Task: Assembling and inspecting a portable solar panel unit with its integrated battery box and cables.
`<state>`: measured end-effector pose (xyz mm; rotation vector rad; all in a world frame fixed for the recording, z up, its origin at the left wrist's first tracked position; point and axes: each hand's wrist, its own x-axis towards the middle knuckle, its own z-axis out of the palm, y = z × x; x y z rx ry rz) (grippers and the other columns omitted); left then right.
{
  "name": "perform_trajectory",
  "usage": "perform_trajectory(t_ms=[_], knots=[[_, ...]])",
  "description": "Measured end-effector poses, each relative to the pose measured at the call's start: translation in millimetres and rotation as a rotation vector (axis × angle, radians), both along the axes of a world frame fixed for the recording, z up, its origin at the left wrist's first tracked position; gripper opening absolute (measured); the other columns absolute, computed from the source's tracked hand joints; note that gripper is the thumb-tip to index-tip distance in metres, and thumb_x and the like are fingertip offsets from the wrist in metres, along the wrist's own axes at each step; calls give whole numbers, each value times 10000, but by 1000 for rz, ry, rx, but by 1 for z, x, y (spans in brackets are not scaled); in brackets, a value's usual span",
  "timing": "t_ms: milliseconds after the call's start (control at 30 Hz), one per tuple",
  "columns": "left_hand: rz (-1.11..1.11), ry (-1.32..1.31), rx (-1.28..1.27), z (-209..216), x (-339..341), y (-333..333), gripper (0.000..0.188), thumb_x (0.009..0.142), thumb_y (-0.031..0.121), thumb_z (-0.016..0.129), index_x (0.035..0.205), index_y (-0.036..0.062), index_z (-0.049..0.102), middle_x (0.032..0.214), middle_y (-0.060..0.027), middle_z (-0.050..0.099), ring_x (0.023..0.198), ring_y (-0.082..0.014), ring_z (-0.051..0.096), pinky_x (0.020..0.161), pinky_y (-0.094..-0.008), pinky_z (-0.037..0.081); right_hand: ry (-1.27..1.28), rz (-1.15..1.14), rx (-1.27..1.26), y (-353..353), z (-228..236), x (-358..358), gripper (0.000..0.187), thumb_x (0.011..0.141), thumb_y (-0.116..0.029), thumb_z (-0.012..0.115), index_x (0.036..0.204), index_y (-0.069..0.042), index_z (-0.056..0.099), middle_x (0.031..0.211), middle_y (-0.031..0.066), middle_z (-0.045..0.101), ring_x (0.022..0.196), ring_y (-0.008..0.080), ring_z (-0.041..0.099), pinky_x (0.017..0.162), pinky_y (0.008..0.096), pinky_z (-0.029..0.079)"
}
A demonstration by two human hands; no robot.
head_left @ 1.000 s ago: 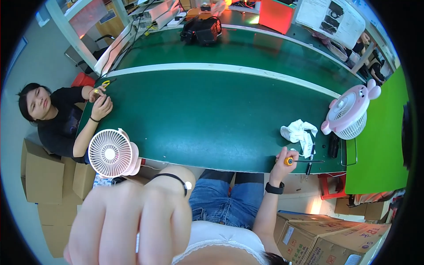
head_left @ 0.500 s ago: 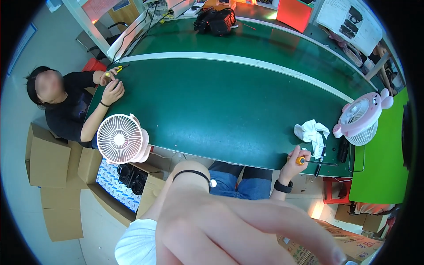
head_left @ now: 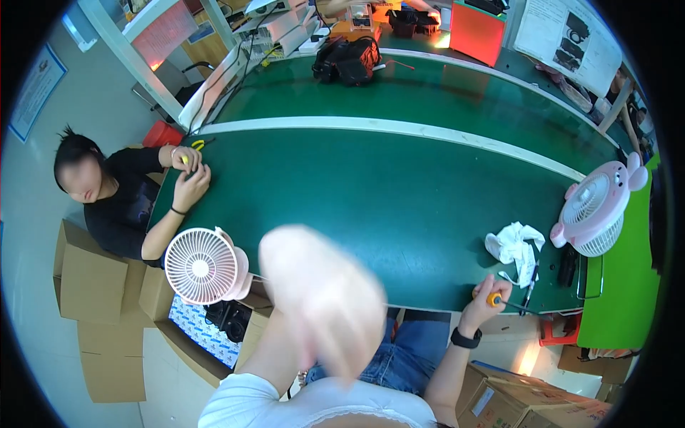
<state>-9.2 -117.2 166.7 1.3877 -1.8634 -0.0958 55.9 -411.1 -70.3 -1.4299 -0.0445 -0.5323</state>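
gripping orange-handled screwdriver [head_left: 499,302] in right hand [head_left: 486,303], fingers curled round handle, thin shaft pointing past fingertips along green table [head_left: 399,207] edge. raising blurred left hand [head_left: 325,299] near lens, grip impossible to tell. looking light, stiff; handle likely best hold. white cloth [head_left: 515,242] lying just beyond fingers.

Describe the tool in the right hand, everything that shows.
The screwdriver has a stubby orange handle and a thin dark shaft. It lies nearly level, shaft pointing right toward the pens, at the near edge of the green table. The right hand wraps the handle, hiding most of it. Its tip is too small to tell.
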Motion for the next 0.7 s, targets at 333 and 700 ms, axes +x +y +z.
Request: perform_trajectory(t_ms=[333,700], knots=[[2062,613,-459,-179,232,195,394,901,197,687,1260,46,635,1182,-117,698,1015,-207,691,900,-321,521,124,19,241,-4,9,-4,319,963,-17,578,829,-145,319,624,-27,314,521,62,349,498,227,265],[1953,830,-846,-206,348,252,662,889,231,763,1363,-11,370,1275,-148,578,1168,-207,559,1011,-333,440,-26,697,558,-53,-46,3,164,1000,-236,501,1034,-82,457,771,110,466,649,238,386,536,382,323]])
